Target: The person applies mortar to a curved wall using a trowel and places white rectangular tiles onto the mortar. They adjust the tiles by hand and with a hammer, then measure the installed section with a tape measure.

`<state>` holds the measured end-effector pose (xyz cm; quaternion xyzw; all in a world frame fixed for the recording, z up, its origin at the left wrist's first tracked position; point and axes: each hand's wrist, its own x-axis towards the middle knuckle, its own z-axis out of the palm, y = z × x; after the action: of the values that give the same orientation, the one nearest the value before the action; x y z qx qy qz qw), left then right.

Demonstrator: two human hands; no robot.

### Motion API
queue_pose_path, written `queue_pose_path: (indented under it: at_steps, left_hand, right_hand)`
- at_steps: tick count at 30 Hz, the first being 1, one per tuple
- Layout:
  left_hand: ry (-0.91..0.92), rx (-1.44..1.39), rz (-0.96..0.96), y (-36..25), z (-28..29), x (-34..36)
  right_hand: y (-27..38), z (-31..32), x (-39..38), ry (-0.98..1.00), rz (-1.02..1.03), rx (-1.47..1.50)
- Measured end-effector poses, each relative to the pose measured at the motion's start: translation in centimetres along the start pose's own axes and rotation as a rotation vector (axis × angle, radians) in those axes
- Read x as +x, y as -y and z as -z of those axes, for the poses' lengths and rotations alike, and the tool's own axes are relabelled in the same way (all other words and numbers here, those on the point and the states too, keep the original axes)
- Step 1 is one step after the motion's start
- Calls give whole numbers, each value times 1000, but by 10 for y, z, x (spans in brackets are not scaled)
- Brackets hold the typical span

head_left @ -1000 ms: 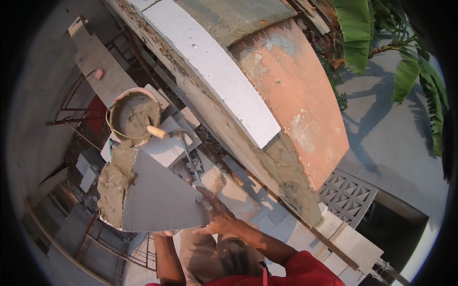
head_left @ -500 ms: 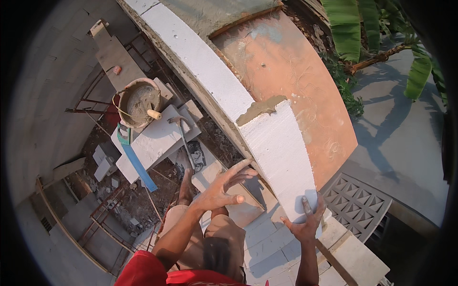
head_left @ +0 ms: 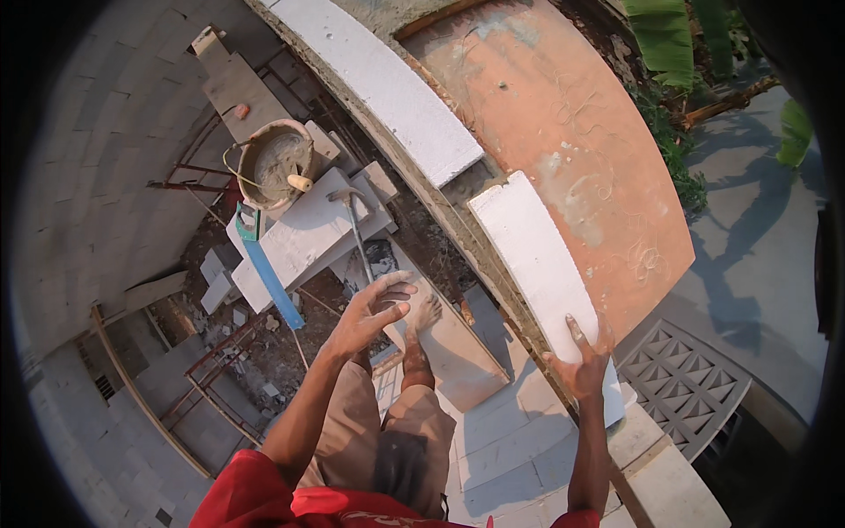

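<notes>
1. Two white blocks are borne by one long mortared wall (head_left: 480,242), which is run from eleven o'clock toward five o'clock; a broad orange surface (head_left: 598,176) is spread at one o'clock from the lower block (head_left: 532,255).
2. The lower block is placed at eleven o'clock from the right hand (head_left: 581,361), its near end being covered by that hand, and between two and three o'clock from the left hand (head_left: 374,308), well apart from it.
3. Its top face is seen as white, flat and long, with straight-cut sides and a slightly chipped corner at the far end; a gap with mortar (head_left: 469,182) is left between it and the upper block (head_left: 387,88).
4. One second ago the lower block was held up off the wall, with mortar thick on one face; half a second ago its mortared end was seen right up against the upper block, whereas now the gap is shown.
5. From the left hand, a mortar bucket (head_left: 267,202) is set at eleven o'clock, a blue-bladed saw (head_left: 273,282) between nine and ten, and a hammer (head_left: 356,224) near twelve.
6. The right hand is laid on the block with fingers spread; the left is held open in the air, fingers loosely bent.
7. A short wooden handle (head_left: 300,183) is leaned out over the bucket's rim.
</notes>
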<state>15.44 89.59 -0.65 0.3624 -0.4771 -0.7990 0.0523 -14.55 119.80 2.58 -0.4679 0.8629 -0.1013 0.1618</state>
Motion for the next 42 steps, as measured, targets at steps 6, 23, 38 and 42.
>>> queue_pose_path:
  at_steps: [6, 23, 38, 42]
  left_hand:
    - [-46, 6, -25, -16, -5, 10]
    - [-146, 112, -40, -35, 22, 34]
    - [-228, 1125, -683, -101, 12, 162]
    - [-7, 1310, -733, -109, -1, 199]
  right_hand:
    - [12, -3, 26, -9, 16, 71]
    - [7, -30, 40, 4, 4, 71]
    - [5, -33, 45, -5, 0, 92]
    - [1, -32, 44, -34, 2, 85]
